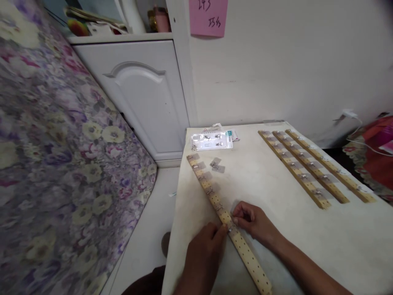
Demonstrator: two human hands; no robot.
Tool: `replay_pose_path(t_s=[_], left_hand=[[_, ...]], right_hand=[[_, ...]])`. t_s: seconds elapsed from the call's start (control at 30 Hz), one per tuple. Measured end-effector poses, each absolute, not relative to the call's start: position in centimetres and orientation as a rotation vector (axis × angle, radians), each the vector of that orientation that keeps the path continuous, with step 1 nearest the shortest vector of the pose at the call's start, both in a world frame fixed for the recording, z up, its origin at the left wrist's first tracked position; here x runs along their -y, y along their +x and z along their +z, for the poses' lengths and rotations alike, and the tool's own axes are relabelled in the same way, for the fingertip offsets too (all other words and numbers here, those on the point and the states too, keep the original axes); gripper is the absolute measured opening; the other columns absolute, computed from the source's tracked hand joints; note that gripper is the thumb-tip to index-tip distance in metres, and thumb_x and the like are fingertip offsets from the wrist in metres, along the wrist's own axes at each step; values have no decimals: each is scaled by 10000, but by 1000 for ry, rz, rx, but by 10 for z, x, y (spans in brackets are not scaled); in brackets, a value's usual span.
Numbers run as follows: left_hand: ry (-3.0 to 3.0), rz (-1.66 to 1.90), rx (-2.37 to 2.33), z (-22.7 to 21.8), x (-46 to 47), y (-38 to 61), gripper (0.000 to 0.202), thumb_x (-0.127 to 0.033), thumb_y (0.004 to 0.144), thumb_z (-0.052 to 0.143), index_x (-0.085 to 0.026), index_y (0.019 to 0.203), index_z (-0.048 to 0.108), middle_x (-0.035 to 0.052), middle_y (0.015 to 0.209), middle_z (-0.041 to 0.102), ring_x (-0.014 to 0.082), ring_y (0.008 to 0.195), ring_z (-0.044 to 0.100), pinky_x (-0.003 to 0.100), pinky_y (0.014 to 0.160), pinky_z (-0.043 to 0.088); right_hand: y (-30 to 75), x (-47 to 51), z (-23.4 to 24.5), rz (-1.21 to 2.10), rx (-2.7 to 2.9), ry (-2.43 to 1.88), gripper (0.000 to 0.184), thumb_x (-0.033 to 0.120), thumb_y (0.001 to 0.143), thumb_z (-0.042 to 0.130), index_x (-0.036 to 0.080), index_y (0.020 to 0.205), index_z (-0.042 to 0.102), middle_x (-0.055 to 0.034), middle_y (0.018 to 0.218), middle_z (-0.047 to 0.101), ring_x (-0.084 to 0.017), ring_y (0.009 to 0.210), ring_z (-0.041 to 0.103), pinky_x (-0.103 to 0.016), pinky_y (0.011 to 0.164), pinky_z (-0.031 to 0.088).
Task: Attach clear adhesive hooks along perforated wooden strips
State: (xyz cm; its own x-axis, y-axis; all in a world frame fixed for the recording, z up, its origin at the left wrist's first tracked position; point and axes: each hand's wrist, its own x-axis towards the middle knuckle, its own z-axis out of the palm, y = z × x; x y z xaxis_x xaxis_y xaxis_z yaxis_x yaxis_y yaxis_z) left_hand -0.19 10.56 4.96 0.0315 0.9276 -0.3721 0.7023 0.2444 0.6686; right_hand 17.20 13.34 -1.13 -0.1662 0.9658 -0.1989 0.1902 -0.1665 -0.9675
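Observation:
A long yellowish wooden strip (251, 260) with rows of small holes lies slantwise on the table. Clear plastic hooks with metal parts sit along its far half. My left hand (204, 254) is closed at the strip's left edge, its thumb pressing beside one clear hook (232, 230). From the right, my right hand (253, 221) pinches at the edge of that same hook, thumb and forefinger together against the strip. Just beyond the hands, another hook (218, 206) rests on the strip. A few loose clear hooks (217, 164) lie on the tabletop to the right of its far end.
Three similar strips with hooks, the nearest a wooden strip (296, 174), lie at the right. Blister packaging (211, 140) is at the back left of the white-covered table (245, 164). A wall (276, 73), white cabinet (138, 102) and floral curtain (76, 164) surround it.

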Motion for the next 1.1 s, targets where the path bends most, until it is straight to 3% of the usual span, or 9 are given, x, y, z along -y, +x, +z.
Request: replay_pose_path(t_s=[0.33,0.5,0.67,0.9,1.1], left_hand=[[1669,490,-1628,35,-105,-10,356,-396,892,343,-240,778,642,-2,765,662,176,745,608,252,671,425],[2079,511,-1547,11,-106,-21,329,-198,865,330,-257,970,636,35,977,645,186,853,618,278,735,455],[2233,452,-1506,7,-107,-28,310,-134,840,348,-248,956,612,41,968,636,177,844,626,261,718,480],[2334,300,-1500,10,-114,-31,319,-116,832,347,-236,992,595,55,990,641,193,861,643,276,723,513],[2294,403,-1481,9,-111,-32,306,-115,823,358,-242,962,599,38,950,639,164,819,631,236,701,493]], right_hand=[[177,-132,-20,1408,1360,-1419,163,349,817,553,201,880,575,40,714,508,-53,426,395,-165,332,309],[187,-163,-25,965,1501,-1477,190,373,844,531,199,872,601,15,713,573,-114,567,523,-225,505,422],[180,-232,-24,501,1647,-1637,237,352,827,543,187,978,622,-16,805,590,-145,683,558,-262,646,444],[153,-274,-27,365,1638,-1761,258,376,724,653,241,944,645,-23,950,565,-174,759,557,-270,626,361],[155,-266,-25,366,1598,-1767,116,284,735,602,216,828,594,-5,849,599,-151,707,547,-252,605,337]])
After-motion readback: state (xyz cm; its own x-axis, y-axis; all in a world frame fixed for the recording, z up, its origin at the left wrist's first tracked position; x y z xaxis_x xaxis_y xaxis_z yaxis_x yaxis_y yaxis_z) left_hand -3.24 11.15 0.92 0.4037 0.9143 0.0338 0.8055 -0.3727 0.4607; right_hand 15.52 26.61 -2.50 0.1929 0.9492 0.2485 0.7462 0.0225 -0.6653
